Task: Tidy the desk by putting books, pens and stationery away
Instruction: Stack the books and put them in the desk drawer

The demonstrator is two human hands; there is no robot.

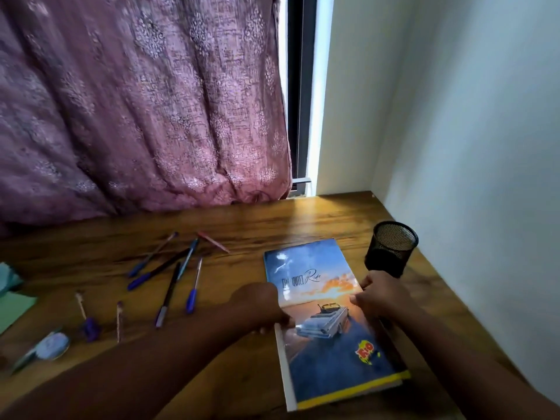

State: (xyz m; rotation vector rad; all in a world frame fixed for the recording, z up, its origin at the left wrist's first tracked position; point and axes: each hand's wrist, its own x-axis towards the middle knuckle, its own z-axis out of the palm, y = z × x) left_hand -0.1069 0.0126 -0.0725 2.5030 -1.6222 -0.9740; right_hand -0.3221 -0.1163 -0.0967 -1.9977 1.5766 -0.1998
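A notebook point(328, 322) with a blue sky and car cover lies on the wooden desk point(242, 225), on top of at least one more book. My left hand point(260, 304) grips its left edge and my right hand point(378, 295) grips its right edge. Behind my right hand stands a black mesh pen holder point(391, 247), apparently empty. Several pens point(169, 274) lie scattered to the left of the notebook. Two short pencils point(119, 319) and a purple sharpener point(90, 327) lie further left.
Green paper point(13, 307) and a small round item point(51, 347) sit at the left edge. A purple curtain point(136, 101) hangs behind the desk. A white wall point(469, 147) closes off the right side, forming a corner.
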